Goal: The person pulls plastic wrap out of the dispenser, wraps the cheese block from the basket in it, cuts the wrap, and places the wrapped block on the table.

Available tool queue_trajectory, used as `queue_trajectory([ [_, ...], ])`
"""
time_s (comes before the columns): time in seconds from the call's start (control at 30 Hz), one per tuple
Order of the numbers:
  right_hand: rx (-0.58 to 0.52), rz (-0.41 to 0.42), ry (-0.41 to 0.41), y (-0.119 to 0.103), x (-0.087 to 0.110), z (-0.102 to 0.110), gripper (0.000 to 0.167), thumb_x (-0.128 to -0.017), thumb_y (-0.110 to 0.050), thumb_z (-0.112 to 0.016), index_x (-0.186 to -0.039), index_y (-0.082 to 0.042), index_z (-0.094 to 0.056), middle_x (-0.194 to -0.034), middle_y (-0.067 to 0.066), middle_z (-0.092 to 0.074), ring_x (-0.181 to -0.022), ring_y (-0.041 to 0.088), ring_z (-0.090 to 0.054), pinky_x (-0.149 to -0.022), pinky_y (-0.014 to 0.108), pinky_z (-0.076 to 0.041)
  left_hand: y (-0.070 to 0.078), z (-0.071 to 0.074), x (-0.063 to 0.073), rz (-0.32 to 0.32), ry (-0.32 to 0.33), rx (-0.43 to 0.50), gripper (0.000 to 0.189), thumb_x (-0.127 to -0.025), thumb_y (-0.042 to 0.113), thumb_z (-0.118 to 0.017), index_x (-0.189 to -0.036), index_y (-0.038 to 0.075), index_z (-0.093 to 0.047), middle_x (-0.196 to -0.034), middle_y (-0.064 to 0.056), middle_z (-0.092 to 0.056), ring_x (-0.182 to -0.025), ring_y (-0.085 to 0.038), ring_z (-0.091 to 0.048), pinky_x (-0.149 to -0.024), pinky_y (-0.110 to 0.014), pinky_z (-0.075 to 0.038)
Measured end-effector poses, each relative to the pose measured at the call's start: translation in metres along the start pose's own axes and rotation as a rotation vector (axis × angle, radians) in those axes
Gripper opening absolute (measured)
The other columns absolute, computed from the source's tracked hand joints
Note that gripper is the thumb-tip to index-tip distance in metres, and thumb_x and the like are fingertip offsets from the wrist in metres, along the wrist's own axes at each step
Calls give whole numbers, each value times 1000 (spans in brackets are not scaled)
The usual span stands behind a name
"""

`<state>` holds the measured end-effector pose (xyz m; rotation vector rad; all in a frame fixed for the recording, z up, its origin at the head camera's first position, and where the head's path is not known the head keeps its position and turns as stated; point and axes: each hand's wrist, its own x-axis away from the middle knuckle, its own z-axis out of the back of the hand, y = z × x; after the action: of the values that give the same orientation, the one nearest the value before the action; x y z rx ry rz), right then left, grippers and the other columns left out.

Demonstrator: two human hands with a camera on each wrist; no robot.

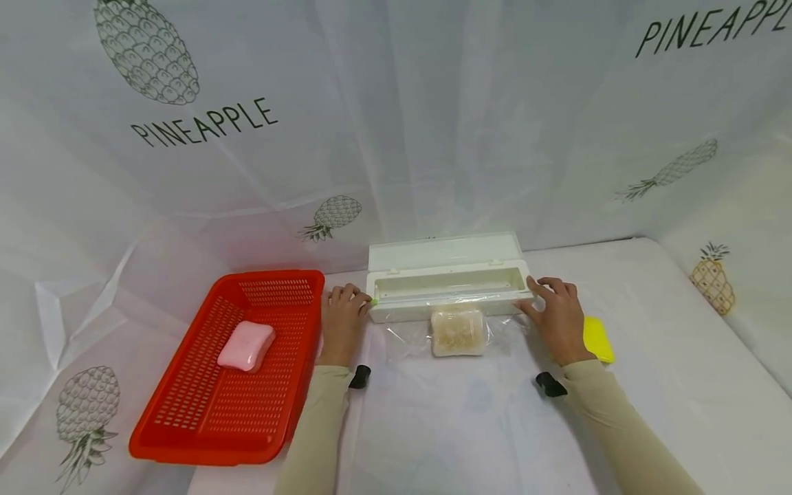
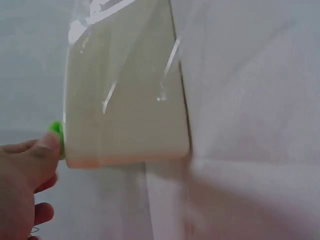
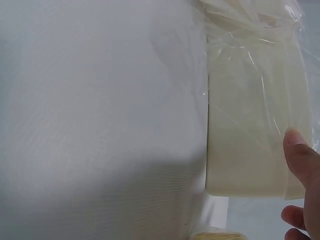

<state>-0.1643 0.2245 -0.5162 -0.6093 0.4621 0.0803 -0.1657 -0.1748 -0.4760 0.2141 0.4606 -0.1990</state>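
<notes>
A white cling film dispenser box (image 1: pixel 445 313) lies across the table with its lid (image 1: pixel 442 252) raised at the back. Clear plastic film (image 1: pixel 405 337) comes over its front edge and covers a tan, spongy-looking block (image 1: pixel 458 331) right before the box. At the box's left end my left hand (image 1: pixel 344 320) pinches a small green slide cutter (image 2: pixel 57 131), partly hidden by the thumb. My right hand (image 1: pixel 557 320) grips the box's right end, with the thumb (image 3: pixel 295 145) on the film-covered front face.
Left of my left forearm stands a red perforated basket (image 1: pixel 185 448) holding a pink block (image 1: pixel 246 346), maybe a sponge. A yellow object (image 1: pixel 597 339) is partly hidden behind my right wrist. A white pineapple-print curtain (image 1: pixel 433 137) hangs behind the table.
</notes>
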Motion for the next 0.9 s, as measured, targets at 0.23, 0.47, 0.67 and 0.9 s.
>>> queue_trajectory([
  [0.23,22,10,-33,-4,-3,4,64,-87,-11,-88,-141,7,-60,-131,29,-58,-119,50,-48,-101,64,-48,15,-13,2,-72,-59,72,36,-93,25,-82,-127,14,-77,-124,-8,-67,-119,-32,-57,-106,-52,-43],
  [0.47,3,158,-4,-4,-3,-2,46,-84,-1,-87,-127,6,-72,-130,28,-59,-117,50,-51,-102,63,-46,17,-26,3,-162,45,29,24,-90,23,-85,-113,22,-84,-108,3,-72,-110,-23,-59,-102,-47,-43],
  [0.67,-29,256,67,-3,-2,-7,30,-81,6,-87,-110,3,-79,-120,25,-65,-108,47,-56,-94,60,-48,14,-31,3,-212,147,21,13,-87,23,-86,-100,24,-87,-100,5,-73,-102,-20,-60,-98,-44,-45],
  [0.9,-142,311,65,-6,3,-5,20,-78,16,-84,-92,2,-80,-97,14,-69,-89,34,-60,-84,43,-44,14,-30,8,-263,178,77,8,-86,18,-87,-93,20,-86,-93,3,-72,-98,-21,-62,-95,-44,-47],
])
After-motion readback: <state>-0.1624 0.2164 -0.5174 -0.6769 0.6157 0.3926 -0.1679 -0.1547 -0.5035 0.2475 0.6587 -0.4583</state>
